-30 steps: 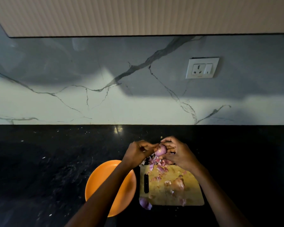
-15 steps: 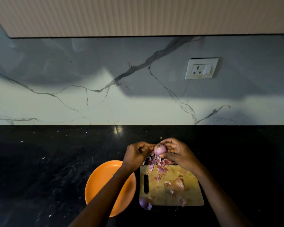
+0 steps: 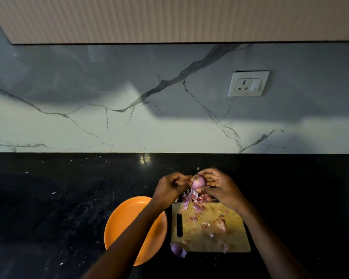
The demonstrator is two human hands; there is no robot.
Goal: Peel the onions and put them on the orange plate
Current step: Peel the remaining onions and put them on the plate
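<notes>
Two hands work above the far edge of one wooden board (image 3: pixel 230 236), which lies on the black worktop (image 3: pixel 48 198). The right hand (image 3: pixel 220 186) holds one small onion (image 3: pixel 198 181): its fingers are curled over the top of it and the thumb presses from below, so this hand is clamped on the onion. The left hand (image 3: pixel 170 188) is just beside it, its fingers bent, the tips pinching at the left side of the same onion. A strip of purple skin (image 3: pixel 187 200) hangs from the onion down toward the board.

I count three onions. One is between the hands. The second (image 3: pixel 219 225), brownish, lies on the board below the right hand. The third (image 3: pixel 177 249), purple, lies on the worktop, touching the near left corner of the board, under the left forearm's side.

A heap of peels (image 3: pixel 197 202) lies directly under the hands, and smaller bits are scattered over the board; they are too many and too small to count.

One orange plate (image 3: pixel 117 228) stands on the worktop below the left hand, just beside the board. The left forearm crosses over it. On the part of the plate that shows I see no onion.

Both forearms come from the near side and meet at the onion.
</notes>
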